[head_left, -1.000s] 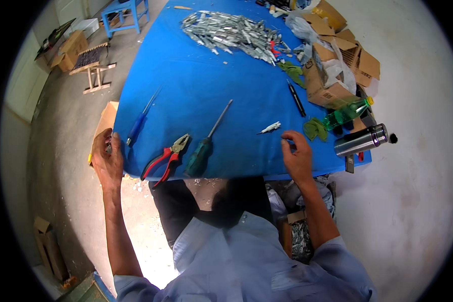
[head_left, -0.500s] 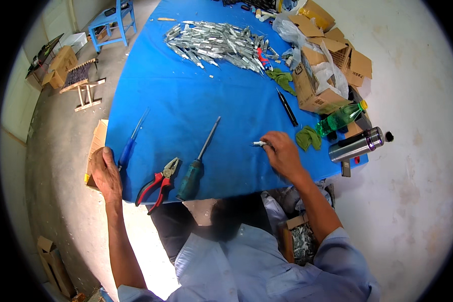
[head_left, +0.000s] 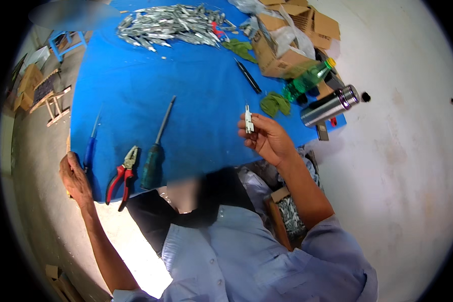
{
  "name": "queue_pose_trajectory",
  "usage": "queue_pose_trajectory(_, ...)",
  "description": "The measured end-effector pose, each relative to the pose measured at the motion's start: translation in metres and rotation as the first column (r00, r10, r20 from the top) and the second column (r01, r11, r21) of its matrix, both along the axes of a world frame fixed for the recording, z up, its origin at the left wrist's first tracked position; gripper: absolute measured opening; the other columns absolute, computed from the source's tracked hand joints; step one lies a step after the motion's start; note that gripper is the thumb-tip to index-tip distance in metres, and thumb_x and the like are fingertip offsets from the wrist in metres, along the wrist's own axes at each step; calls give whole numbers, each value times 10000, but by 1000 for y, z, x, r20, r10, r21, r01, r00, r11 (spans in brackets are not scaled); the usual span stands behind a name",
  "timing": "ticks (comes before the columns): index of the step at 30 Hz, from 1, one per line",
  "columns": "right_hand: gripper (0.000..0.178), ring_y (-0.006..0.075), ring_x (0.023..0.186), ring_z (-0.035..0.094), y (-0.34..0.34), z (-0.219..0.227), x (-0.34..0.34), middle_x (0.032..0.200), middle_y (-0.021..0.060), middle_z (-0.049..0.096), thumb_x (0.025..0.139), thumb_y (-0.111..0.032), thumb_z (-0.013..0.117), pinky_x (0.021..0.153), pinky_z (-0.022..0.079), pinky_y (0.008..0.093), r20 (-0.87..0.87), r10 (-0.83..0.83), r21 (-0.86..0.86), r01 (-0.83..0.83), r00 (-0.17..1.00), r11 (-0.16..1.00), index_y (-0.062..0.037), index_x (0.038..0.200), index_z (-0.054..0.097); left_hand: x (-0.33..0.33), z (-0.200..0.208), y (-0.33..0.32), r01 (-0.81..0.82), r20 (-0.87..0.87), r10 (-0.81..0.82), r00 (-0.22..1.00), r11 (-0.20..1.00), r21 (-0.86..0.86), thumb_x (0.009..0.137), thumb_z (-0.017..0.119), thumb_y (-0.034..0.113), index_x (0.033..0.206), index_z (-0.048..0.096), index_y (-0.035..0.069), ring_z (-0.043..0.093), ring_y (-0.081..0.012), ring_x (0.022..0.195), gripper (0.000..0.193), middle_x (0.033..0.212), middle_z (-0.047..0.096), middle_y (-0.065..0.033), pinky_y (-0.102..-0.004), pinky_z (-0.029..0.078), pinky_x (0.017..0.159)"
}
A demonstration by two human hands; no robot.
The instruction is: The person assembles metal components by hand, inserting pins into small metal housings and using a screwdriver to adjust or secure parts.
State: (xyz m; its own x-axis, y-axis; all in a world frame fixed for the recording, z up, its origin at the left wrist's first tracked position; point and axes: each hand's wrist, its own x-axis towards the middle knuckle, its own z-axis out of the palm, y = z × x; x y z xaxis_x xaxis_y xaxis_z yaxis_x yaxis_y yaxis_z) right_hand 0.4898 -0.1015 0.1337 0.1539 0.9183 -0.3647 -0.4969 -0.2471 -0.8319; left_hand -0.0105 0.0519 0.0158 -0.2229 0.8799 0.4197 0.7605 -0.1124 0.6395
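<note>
My right hand [head_left: 269, 138] is raised over the table's near right part, palm partly turned up. Between its thumb and fingers stands a small white-and-metal piece [head_left: 248, 120] with notches and a thin pin at the top. My left hand [head_left: 76, 178] lies at the table's left edge, fingers loosely extended, with nothing seen in it. Beside it lies a blue-handled thin screwdriver [head_left: 89, 151]. Red-handled pliers [head_left: 122, 176] and a larger green-handled screwdriver [head_left: 153, 163] lie to its right. Many similar silvery pieces [head_left: 173, 25] form a heap at the far side.
A black pen-like tool [head_left: 248, 75] and green cloths [head_left: 275, 104] lie on the blue tablecloth [head_left: 201, 136]. A green bottle [head_left: 309, 80], a steel flask [head_left: 329, 105] and an open cardboard box [head_left: 274, 58] line the right side. Below stands a box of metal pieces [head_left: 291, 216].
My right hand has turned palm-up and lifted, bringing the small piece from lying sideways to upright. The whole view has shifted, so the table appears farther left and higher. My left hand stays at the edge.
</note>
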Motion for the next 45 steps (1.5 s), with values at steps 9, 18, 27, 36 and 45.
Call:
queue_pose_trajectory(9, 247, 154, 932, 722, -42, -4, 14, 1081, 71, 721, 1006, -257, 664, 691, 585, 270, -184, -127, -55, 119, 975, 991, -67, 1165, 663, 6, 8, -4, -54, 67, 57, 996, 998, -45, 1066, 497, 544, 1214, 678, -6, 648, -288, 999, 597, 1131, 680, -180, -405, 498, 922)
queue_pose_trajectory(18, 188, 184, 905, 721, -69, -10, 16, 1050, 60, 700, 1014, -250, 654, 672, 571, 268, -123, -219, -76, 211, 968, 974, -91, 1113, 638, -15, -16, 14, -6, 8, 6, 1000, 1000, -25, 1068, 511, 519, 1191, 680, -33, 638, -297, 1035, 590, 1130, 679, -189, -404, 485, 950)
queue_pose_trajectory(27, 285, 337, 956, 720, -244, -102, 127, 1081, 154, 699, 935, -242, 639, 795, 577, 439, 853, 299, -481, 422, 429, 769, -34, 1129, 630, -36, -25, 22, -26, -15, 24, 1000, 994, -105, 1022, 494, 637, 1284, 695, 65, 662, -281, 1032, 661, 1148, 711, -163, -389, 493, 973)
queue_pose_trajectory(36, 369, 424, 950, 699, -440, -177, 177, 949, 225, 730, 874, -329, 646, 828, 515, 494, 778, 136, -615, 698, 613, 368, -5, 1041, 704, -43, -19, 16, -14, -142, 6, 990, 998, -55, 969, 507, 723, 1317, 699, 113, 673, -295, 1070, 728, 1217, 708, -178, -396, 508, 983)
queue_pose_trajectory(45, 241, 99, 711, 608, -298, -168, 160, 807, 27, 683, 968, -212, 658, 635, 487, 278, 989, 40, -116, 595, 140, 795, 24, 962, 711, -42, -15, 21, -76, -242, 44, 969, 990, -122, 1020, 501, 632, 1282, 682, 28, 668, -337, 1056, 683, 1178, 698, -219, -427, 487, 991)
